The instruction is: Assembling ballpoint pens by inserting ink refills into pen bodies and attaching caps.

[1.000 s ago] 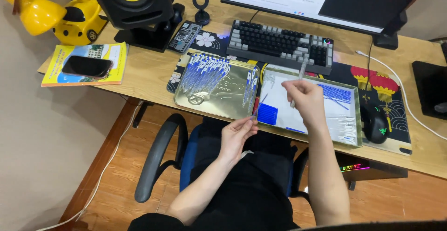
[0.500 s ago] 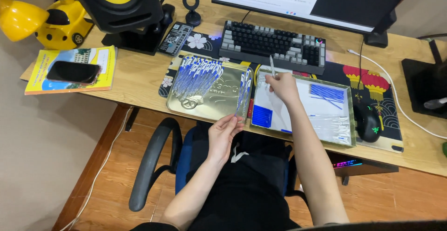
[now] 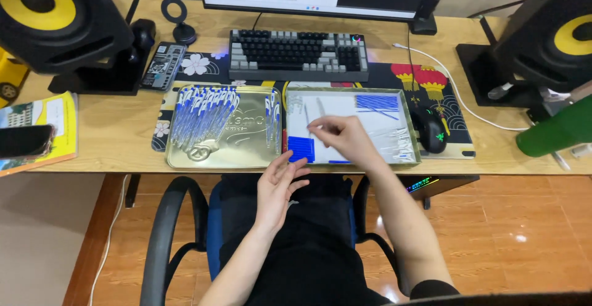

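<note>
**Hands at the pen trays**

The right hand point(image 3: 342, 136) hovers over the right tray point(image 3: 412, 134), fingers drawn together as if pinching something small; what it holds, if anything, is too fine to tell. The left hand point(image 3: 279, 186) hangs open below the table point(image 3: 105, 133) edge, at 7 o'clock from the right hand, palm up, fingers spread and empty, over the person's lap.

Under the right hand lies a blue block point(image 3: 301, 148) of small parts at the tray's near left corner. At 1 o'clock from the hand sits a bundle of blue refills point(image 3: 376, 101); clear tubes point(image 3: 390, 139) lie at 3 o'clock. Two pale barrels point(image 3: 313, 109) rest at 11 o'clock.

At 9 o'clock is the left tray point(image 3: 246, 152), gold metal, with a fan of finished pens point(image 3: 203, 115) on its left side and a thin row against its right wall.

Further out: a keyboard point(image 3: 296, 53) at 12 o'clock, a mouse point(image 3: 431, 130) just beside the right tray at 3 o'clock, a speaker point(image 3: 55, 22) far at 10 o'clock, a book point(image 3: 43, 133) with a phone point(image 3: 24, 139) on it at 9 o'clock.

Risks, as I judge them: the parts are thin and light, so a loose pinch could drop one past the table edge onto the lap or floor. The right forearm crosses the tray's near rim; a careless drag could tip it or scatter the blue block. The open left hand sits low, so a handover between hands may miss.
</note>
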